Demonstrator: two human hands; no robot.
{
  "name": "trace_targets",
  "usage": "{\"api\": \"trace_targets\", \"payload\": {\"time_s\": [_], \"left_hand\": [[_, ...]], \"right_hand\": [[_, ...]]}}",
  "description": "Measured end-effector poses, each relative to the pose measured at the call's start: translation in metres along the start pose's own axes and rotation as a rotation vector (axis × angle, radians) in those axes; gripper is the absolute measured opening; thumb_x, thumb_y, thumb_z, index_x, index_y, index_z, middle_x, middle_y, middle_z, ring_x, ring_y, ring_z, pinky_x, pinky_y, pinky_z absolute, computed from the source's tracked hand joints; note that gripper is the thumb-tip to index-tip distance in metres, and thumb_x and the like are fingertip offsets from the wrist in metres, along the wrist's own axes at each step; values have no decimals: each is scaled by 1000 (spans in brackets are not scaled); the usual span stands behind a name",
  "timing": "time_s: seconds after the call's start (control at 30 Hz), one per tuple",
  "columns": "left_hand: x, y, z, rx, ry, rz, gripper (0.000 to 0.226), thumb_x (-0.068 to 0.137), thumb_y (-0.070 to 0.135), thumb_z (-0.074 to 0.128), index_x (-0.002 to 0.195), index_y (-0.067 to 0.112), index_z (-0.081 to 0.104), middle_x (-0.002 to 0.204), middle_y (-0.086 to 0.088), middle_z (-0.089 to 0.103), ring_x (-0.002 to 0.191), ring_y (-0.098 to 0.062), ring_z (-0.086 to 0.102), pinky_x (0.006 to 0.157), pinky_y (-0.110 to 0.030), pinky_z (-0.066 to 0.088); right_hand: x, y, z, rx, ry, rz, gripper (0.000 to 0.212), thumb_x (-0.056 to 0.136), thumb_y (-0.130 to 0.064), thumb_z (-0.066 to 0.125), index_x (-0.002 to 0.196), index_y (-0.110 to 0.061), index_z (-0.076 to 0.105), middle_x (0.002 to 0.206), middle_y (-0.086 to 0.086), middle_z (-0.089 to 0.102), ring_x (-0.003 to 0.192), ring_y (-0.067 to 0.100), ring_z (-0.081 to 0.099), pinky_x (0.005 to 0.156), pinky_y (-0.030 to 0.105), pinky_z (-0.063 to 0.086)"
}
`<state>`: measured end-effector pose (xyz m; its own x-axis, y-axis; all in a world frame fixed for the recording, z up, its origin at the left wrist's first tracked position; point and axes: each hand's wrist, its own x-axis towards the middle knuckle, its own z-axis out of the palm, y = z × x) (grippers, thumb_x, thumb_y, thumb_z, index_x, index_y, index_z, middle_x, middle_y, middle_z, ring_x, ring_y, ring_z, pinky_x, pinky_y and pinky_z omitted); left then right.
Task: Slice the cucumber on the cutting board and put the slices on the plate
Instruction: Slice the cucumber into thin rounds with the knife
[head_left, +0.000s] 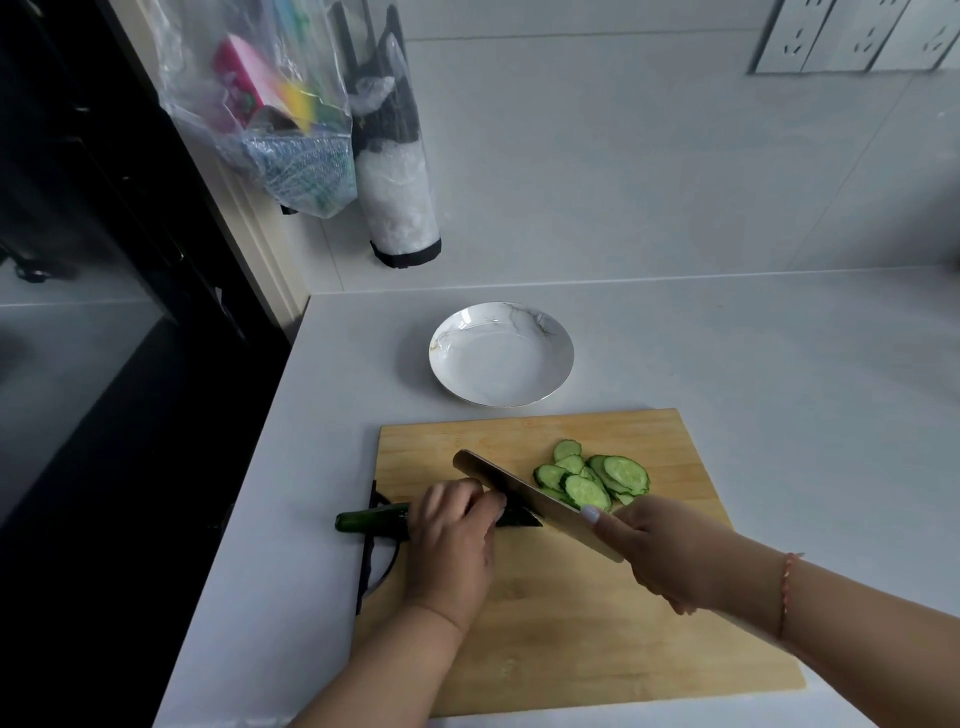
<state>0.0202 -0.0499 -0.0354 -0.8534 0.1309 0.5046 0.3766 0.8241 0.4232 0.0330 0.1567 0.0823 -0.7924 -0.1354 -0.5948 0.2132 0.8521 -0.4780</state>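
Head view: under both hands lies a pale wooden cutting board (597, 623); beyond them a white marbled plate (501, 356) holds nothing. Right hand (670, 556) grips a cleaver (524, 491), blade beside the left knuckles. Left hand (454, 535) curls over the dark green cucumber (369, 519), its end poking out leftward. Pale-fleshed, dark-rimmed slices (592, 475) are piled just beyond the right hand

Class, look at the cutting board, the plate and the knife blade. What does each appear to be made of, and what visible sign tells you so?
Cutting board: probably bamboo or light wood, matt, with pale yellow grain strips.
Plate: likely glazed ceramic, glossy white with grey marble-like veins and a thin gold-looking rim.
Knife blade: seemingly metal, smooth with a dull sheen.
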Motion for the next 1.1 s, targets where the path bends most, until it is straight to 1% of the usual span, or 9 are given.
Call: {"api": "trace_targets", "payload": {"time_s": [0.07,0.23,0.37,0.53,0.67,0.77,0.83,0.97,1.1], "left_hand": [[-1,0,0,7,-11,-11,28,75,11,50,93,23,69,87,3,57,82,-21,49,73,-28,31],[-1,1,-1,7,-27,-17,29,76,11,49,92,23,70,89,3,58,85,-20,48,74,-27,30],[0,3,-2,4,-17,-15,29,70,2,63,91,22,70,89,2,59,85,-20,49,75,-27,32],[0,2,-2,8,-30,-6,33,65,-2,70,90,21,69,88,2,59,85,-21,50,75,-28,32],[-1,2,-3,11,-16,-2,27,70,4,61,89,21,69,87,2,58,85,-19,47,74,-30,37],[0,2,-2,17,-14,-4,26,75,12,50,89,22,69,87,3,57,84,-18,47,73,-30,38],[0,2,-2,17,-17,-1,25,72,7,55,88,22,68,86,3,57,84,-19,47,73,-31,36],[1,2,-2,13,-23,2,30,66,0,67,86,22,65,87,4,58,82,-20,49,74,-30,34],[0,1,0,15,-2,0,12,77,11,60,83,21,63,88,5,58,82,-19,49,75,-30,34]], "right_hand": [[-5,1,-3,-2,2,1,59,92,-63,27,73,-10,46,52,10,52,32,16,50,51,22,45],[-12,1,-5,-33,22,28,56,95,-56,28,80,-9,53,53,3,51,36,10,46,48,25,43],[-10,2,-5,-1,-28,23,56,95,-58,29,79,-9,50,54,10,54,38,21,52,51,25,46],[-8,-2,-4,30,-53,32,58,94,-59,31,81,-6,51,36,-3,48,34,20,49,52,30,49],[-4,-3,-4,65,-78,41,65,92,-62,28,82,-3,54,32,-2,47,32,18,48,56,31,51],[0,-4,-4,74,-73,54,66,91,-63,27,82,-3,54,40,2,50,35,20,50,54,25,48],[4,-4,-1,62,-69,55,67,91,-64,26,80,-4,54,48,8,53,37,21,51,54,24,48],[13,-6,8,46,-53,57,65,91,-65,27,66,-8,47,49,9,53,35,21,51,54,25,48],[14,-4,11,57,-53,54,65,91,-65,28,60,-10,44,45,7,52,36,22,51,57,27,50]]}}
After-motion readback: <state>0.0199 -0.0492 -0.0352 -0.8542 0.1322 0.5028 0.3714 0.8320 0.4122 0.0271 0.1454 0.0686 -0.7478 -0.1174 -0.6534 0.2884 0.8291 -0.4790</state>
